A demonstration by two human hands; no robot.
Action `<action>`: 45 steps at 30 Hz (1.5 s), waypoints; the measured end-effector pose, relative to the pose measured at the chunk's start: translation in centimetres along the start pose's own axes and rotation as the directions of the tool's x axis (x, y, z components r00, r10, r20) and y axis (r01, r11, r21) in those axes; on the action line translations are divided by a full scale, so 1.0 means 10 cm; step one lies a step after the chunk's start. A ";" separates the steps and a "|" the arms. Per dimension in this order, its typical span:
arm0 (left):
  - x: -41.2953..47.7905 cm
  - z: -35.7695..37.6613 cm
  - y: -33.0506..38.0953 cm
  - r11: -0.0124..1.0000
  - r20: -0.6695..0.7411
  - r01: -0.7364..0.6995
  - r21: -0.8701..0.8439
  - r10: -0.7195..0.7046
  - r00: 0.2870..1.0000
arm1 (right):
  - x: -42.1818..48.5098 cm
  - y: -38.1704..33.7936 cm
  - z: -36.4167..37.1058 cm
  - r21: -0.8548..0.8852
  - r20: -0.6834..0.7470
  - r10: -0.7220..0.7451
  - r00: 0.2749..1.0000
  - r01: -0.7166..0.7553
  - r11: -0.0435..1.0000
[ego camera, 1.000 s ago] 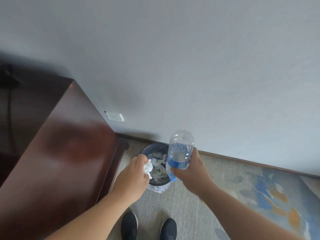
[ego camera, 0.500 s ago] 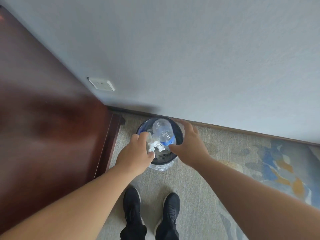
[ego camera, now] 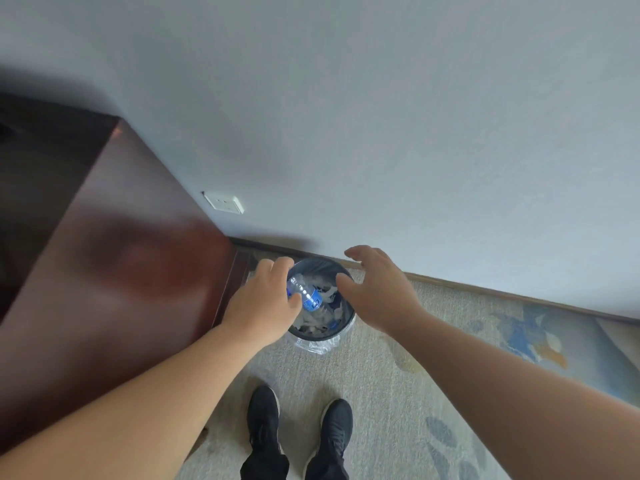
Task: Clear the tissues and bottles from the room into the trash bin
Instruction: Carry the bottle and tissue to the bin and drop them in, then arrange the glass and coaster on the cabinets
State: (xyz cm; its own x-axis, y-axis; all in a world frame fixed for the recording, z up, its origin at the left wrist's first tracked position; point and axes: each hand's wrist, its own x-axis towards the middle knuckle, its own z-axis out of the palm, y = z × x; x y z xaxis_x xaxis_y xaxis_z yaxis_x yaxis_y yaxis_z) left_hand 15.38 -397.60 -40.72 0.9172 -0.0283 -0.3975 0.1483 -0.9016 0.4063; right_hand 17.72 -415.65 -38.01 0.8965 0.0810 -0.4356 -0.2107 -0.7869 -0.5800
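A small round dark trash bin [ego camera: 347,323] with a clear liner stands on the carpet by the wall. Inside it a clear plastic bottle [ego camera: 309,296] with a blue label lies tilted on crumpled white tissues [ego camera: 313,322]. My left hand [ego camera: 264,306] hovers over the bin's left rim with its fingers loosely curled, and I see nothing in it. Its thumb is close to the bottle. My right hand [ego camera: 377,289] hangs over the right rim, its fingers spread and empty.
A dark wooden desk [ego camera: 104,289] fills the left side, its corner next to the bin. A white wall socket [ego camera: 223,202] sits above the baseboard. My black shoes [ego camera: 298,427] stand on the patterned carpet [ego camera: 398,393] just before the bin.
The right hand let go of the bottle, which now lies in the bin. The tissue has left my left hand. Both hands have drawn slightly back and apart.
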 end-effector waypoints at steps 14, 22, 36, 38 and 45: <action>-1.10 -1.45 0.58 0.997 -0.313 -0.059 0.052 0.072 0.947 | -0.96 -1.10 -1.02 -0.010 -0.110 -0.273 0.956 0.274 0.962; -1.94 -1.87 0.63 0.994 -0.413 -0.071 0.078 0.097 0.906 | -1.74 -1.59 -1.07 -0.048 -0.135 -0.407 0.903 0.404 0.913; -4.48 -2.02 0.00 0.999 -0.627 0.039 0.019 -0.018 0.779 | -3.80 -2.11 -0.47 -0.042 -0.141 -0.614 0.776 0.615 0.787; -4.82 -2.05 -0.11 0.997 -0.653 0.083 -0.006 -0.067 0.755 | -4.04 -2.22 -0.36 -0.040 -0.111 -0.645 0.756 0.645 0.763; -5.77 -2.14 -0.40 0.964 -0.731 0.238 -0.121 -0.249 0.635 | -4.67 -2.73 0.03 -0.051 0.017 -0.783 0.622 0.783 0.620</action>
State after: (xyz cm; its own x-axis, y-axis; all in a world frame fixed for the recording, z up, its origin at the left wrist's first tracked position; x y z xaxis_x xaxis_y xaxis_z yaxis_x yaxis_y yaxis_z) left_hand -30.20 -383.18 -1.83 0.8161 0.5220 0.2480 0.4061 -0.8233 0.3964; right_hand -18.55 -397.76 -2.07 0.7156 0.6771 0.1716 0.5911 -0.4561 -0.6652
